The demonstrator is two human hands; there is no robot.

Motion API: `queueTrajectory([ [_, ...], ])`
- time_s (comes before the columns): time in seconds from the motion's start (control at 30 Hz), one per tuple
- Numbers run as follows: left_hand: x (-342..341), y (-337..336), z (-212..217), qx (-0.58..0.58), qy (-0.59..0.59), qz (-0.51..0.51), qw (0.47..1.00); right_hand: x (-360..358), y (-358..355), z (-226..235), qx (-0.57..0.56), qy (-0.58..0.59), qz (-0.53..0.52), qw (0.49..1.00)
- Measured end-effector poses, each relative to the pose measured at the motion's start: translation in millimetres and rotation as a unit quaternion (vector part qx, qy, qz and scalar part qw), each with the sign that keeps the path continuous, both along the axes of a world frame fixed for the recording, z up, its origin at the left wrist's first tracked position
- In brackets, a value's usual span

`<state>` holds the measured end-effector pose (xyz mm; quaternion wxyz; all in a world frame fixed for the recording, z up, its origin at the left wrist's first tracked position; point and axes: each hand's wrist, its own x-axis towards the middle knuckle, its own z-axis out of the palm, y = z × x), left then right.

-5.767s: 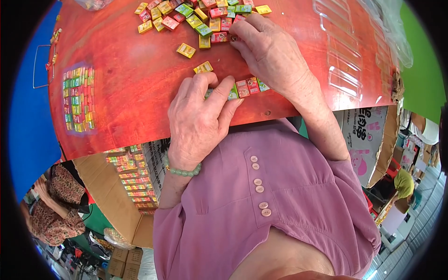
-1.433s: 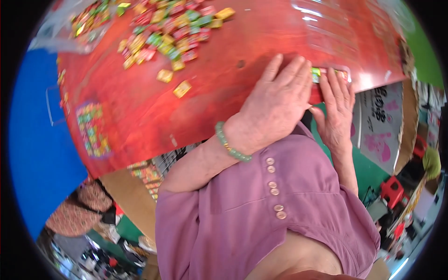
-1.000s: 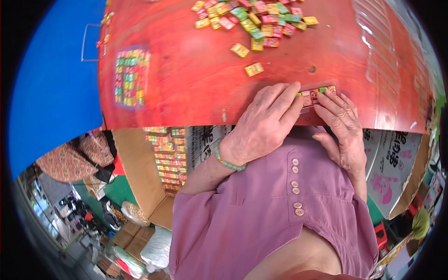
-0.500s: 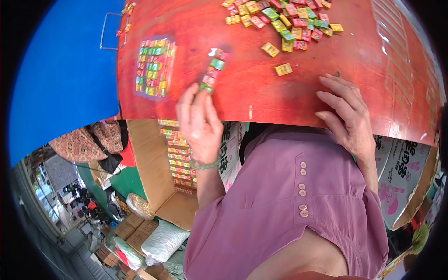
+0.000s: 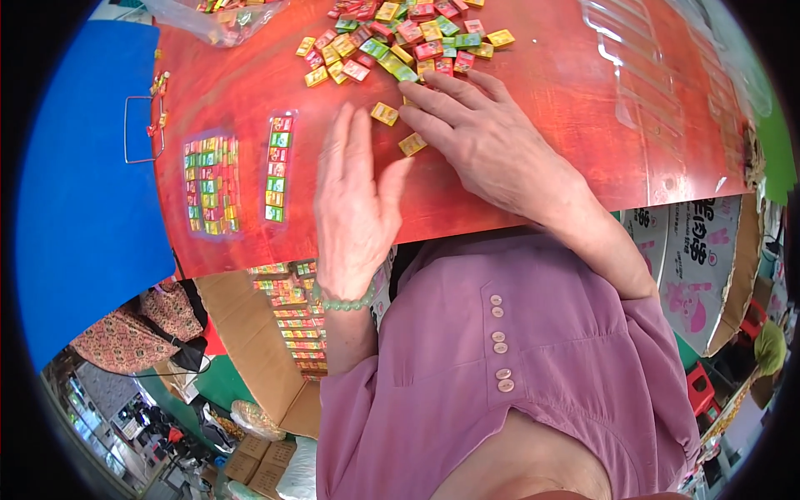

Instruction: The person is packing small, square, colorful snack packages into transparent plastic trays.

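My left hand, with a green bead bracelet at the wrist, is open above the red table, fingers straight and thumb apart. My right hand reaches across with stretched fingers, its fingertips at the near edge of a pile of small red, yellow and green boxes. Two loose yellow boxes, one farther out and one nearer, lie between my hands. To the left, a narrow clear strip tray holds a single row of such boxes. Beside it lies a wider group of filled strips.
A clear plastic bag with more small boxes lies at the far left. Clear empty trays are on the right of the red table. A blue surface adjoins it. Below the edge stands a cardboard box with packed rows.
My left hand has let go of the filled strip, which now lies beside the wider group. My right hand has moved left to the pile. The whole view has shifted.
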<state>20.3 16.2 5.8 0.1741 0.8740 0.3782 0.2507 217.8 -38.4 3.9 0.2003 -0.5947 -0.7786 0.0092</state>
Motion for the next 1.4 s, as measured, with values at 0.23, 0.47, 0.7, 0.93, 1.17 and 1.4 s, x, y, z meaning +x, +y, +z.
queueTrajectory([
  [0.23, 18, -5, -18, 0.011, 0.021, -0.06, 0.998, 14, -16, -4, -0.031, 0.035, -0.003, 0.999],
  [0.47, 14, -19, -17, -0.014, -0.025, -0.145, 0.989, 34, -52, 9, -0.028, 0.183, -0.044, 0.982],
  [0.7, 12, -28, -18, 0.058, -0.013, -0.008, 0.998, 40, -50, 12, -0.023, 0.151, -0.112, 0.982],
  [0.93, 23, -32, -12, 0.061, 0.011, -0.008, 0.998, 28, -38, 2, 0.002, 0.107, -0.113, 0.988],
  [1.17, 14, -20, -9, 0.022, -0.015, -0.003, 1.0, 23, -35, 3, -0.019, 0.07, -0.157, 0.985],
  [1.4, 19, -8, -2, 0.003, -0.026, -0.018, 1.0, 26, -30, 2, -0.018, 0.147, -0.116, 0.982],
])
